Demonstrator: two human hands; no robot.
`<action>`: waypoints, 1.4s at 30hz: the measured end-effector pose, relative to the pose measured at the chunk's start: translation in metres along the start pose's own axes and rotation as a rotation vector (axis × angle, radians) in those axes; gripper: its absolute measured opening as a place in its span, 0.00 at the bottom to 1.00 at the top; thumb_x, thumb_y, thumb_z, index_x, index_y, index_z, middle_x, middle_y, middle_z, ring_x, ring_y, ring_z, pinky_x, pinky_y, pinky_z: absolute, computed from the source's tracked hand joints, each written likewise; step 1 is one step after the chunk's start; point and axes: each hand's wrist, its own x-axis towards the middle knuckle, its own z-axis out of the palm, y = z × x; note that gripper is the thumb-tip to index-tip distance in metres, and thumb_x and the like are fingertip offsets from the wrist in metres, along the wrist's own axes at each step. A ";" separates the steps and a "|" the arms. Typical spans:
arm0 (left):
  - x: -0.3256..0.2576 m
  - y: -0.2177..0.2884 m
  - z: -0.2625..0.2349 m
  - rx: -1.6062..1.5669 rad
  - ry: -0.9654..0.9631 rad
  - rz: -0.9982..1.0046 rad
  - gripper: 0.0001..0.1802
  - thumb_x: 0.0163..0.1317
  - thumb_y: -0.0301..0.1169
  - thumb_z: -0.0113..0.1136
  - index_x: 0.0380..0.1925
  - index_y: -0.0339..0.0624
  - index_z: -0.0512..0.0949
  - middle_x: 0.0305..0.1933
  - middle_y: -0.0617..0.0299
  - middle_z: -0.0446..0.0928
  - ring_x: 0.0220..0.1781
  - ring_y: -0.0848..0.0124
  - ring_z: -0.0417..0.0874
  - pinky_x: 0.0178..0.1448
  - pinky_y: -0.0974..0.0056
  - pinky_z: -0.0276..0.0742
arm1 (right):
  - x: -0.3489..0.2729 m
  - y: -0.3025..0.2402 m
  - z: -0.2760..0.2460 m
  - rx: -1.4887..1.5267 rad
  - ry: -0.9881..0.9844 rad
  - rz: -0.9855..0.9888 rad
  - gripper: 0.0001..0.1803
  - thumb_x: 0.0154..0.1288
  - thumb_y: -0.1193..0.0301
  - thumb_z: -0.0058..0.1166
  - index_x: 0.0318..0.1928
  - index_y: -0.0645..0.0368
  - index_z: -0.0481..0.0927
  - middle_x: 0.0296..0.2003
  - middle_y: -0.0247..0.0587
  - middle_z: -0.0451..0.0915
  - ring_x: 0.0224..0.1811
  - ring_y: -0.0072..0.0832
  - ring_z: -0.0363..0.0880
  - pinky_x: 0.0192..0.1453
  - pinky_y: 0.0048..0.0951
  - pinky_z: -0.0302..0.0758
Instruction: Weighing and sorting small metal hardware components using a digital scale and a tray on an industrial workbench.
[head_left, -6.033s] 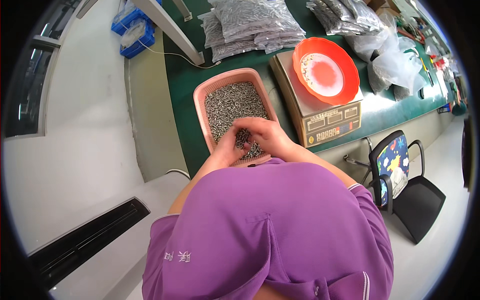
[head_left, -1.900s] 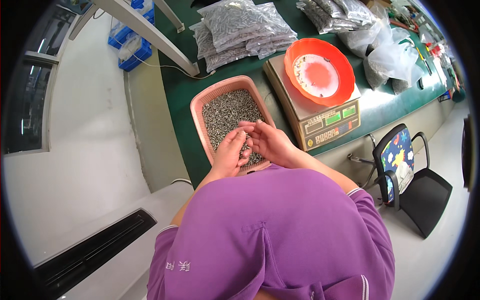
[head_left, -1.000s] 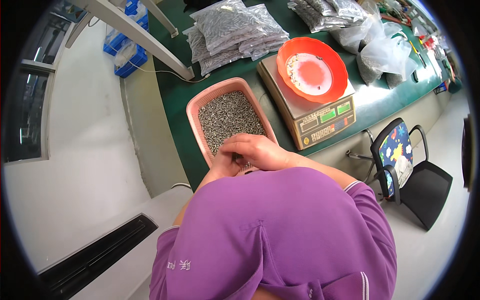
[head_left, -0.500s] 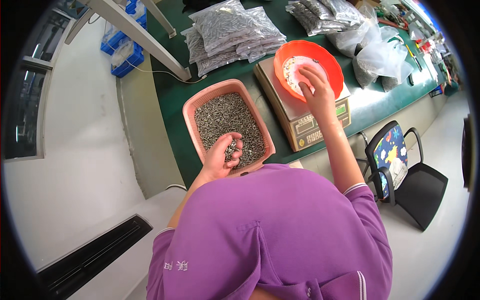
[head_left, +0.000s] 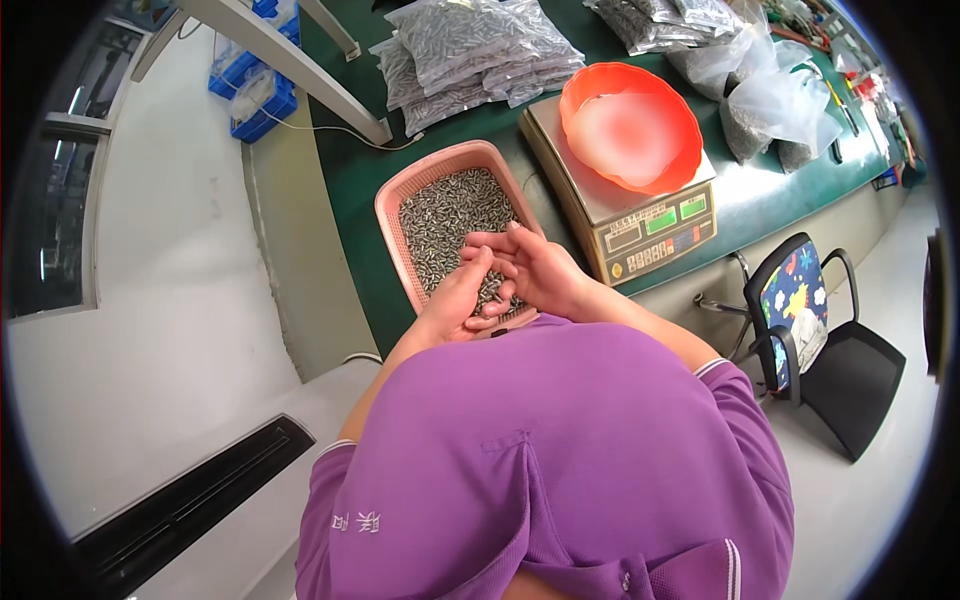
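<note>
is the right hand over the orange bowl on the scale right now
No, the right hand is at the pink tray of small metal parts beside the left hand, away from the orange bowl.

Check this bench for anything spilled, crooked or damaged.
Nothing stands out. The small metal parts stay inside the pink tray, both hands work over it, the orange bowl sits squarely on the scale, and the bagged parts lie stacked.

Bare green bench (head_left: 345, 150) lies left of the tray (head_left: 395, 205); scale (head_left: 625, 215) crowds its right, bags (head_left: 470, 50) beyond.
</note>
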 end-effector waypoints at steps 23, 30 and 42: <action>-0.003 0.002 -0.011 -0.173 -0.146 0.087 0.11 0.64 0.31 0.42 0.43 0.39 0.67 0.30 0.65 0.65 0.23 0.80 0.61 0.16 0.81 0.53 | -0.018 -0.069 -0.005 -1.063 0.539 -0.794 0.13 0.63 0.72 0.46 0.47 0.60 0.75 0.43 0.40 0.77 0.49 0.28 0.73 0.53 0.28 0.67; -0.004 0.003 -0.002 -0.134 -0.137 0.140 0.13 0.65 0.32 0.40 0.48 0.42 0.67 0.29 0.66 0.64 0.21 0.81 0.62 0.13 0.82 0.52 | 0.000 0.002 -0.006 0.128 -0.076 -0.038 0.26 0.71 0.60 0.21 0.59 0.69 0.58 0.37 0.41 0.74 0.34 0.28 0.74 0.47 0.38 0.74; -0.002 -0.004 -0.015 -0.170 -0.134 0.192 0.14 0.65 0.33 0.41 0.48 0.43 0.66 0.28 0.66 0.65 0.19 0.82 0.61 0.12 0.82 0.52 | -0.005 0.000 0.008 0.164 0.017 -0.040 0.25 0.71 0.63 0.22 0.58 0.69 0.59 0.39 0.40 0.73 0.35 0.28 0.73 0.48 0.35 0.73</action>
